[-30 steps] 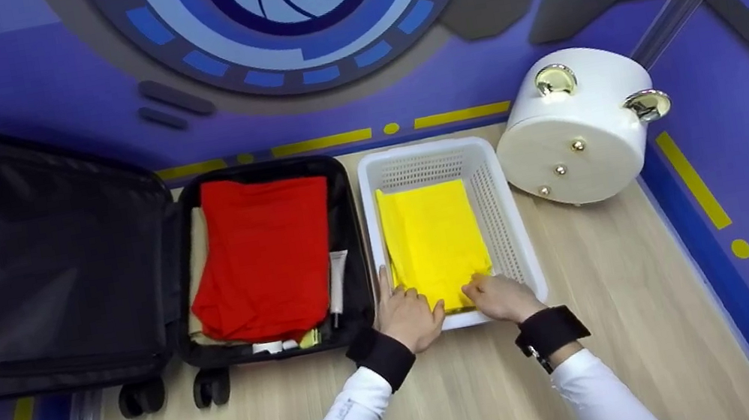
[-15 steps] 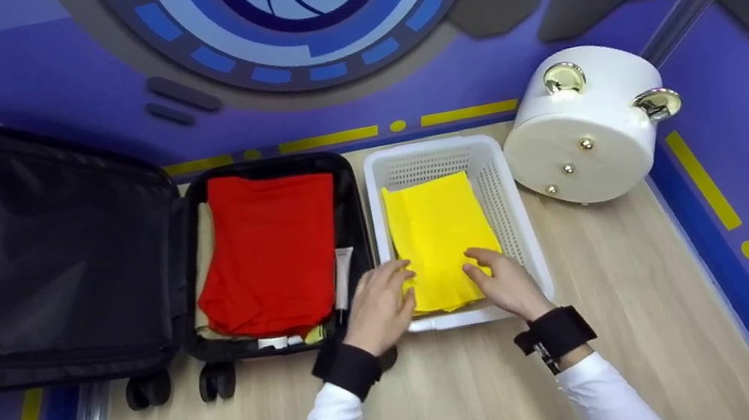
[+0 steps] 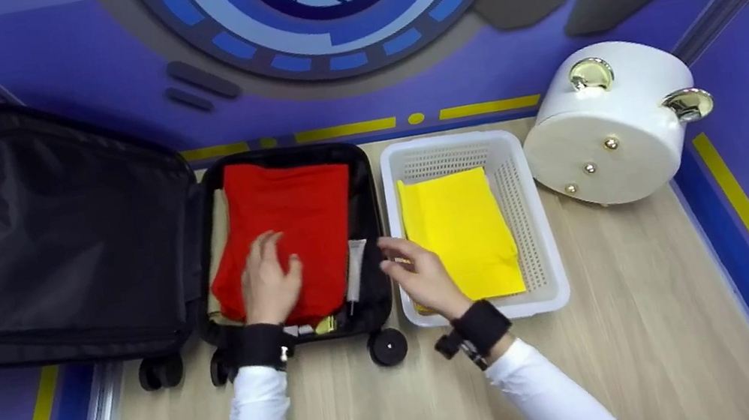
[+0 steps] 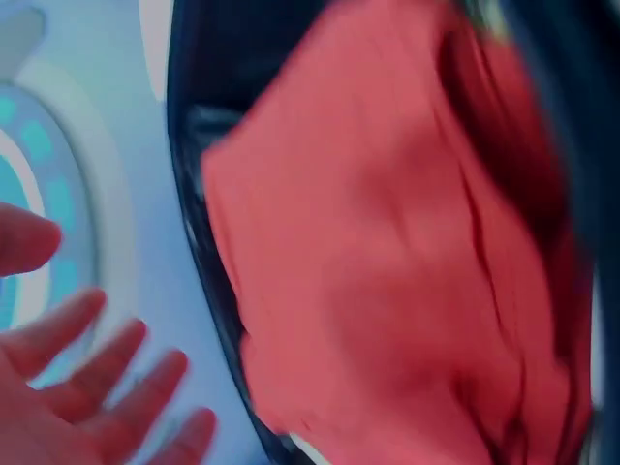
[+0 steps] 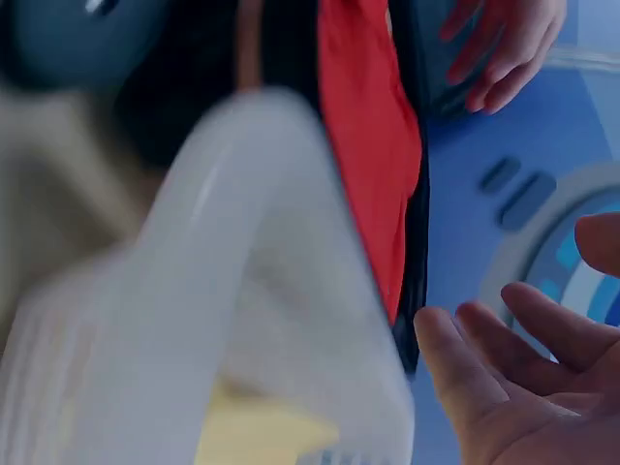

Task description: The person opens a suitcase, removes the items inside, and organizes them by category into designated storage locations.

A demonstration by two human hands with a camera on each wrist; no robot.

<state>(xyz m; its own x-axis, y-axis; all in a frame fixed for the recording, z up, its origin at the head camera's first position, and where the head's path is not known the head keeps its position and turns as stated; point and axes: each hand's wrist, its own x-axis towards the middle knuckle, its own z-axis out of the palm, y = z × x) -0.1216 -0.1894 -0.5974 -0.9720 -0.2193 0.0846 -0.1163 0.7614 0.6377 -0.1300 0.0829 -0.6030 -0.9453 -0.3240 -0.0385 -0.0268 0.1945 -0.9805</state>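
Both hands were empty. The left hand point(image 3: 272, 280), fingers parted and a little bent, was over the red cloth point(image 3: 303, 214) left of centre in the head view; the left wrist view showed nothing between its fingers, and it seemed to be clear of the fabric. The right hand point(image 3: 425, 274), just right of centre, hung loosely half-curled above the left rim of the white basket point(image 3: 551, 256), gripping nothing.

The red cloth lay on top in the black suitcase point(image 3: 362, 189), covering most of a beige cloth point(image 3: 218, 221), probably laid broad so the layer would stay low. A pale tube point(image 3: 356, 270) (its label too small to read) sat along the cloth's right edge, likely because that strip suited something slim. The suitcase lid point(image 3: 66, 231) was swung out to the left, leaving the packed half reachable.

The yellow cloth point(image 3: 462, 233) lay flat inside the basket, right of centre, its neat rectangle presumably made to fit between the walls.
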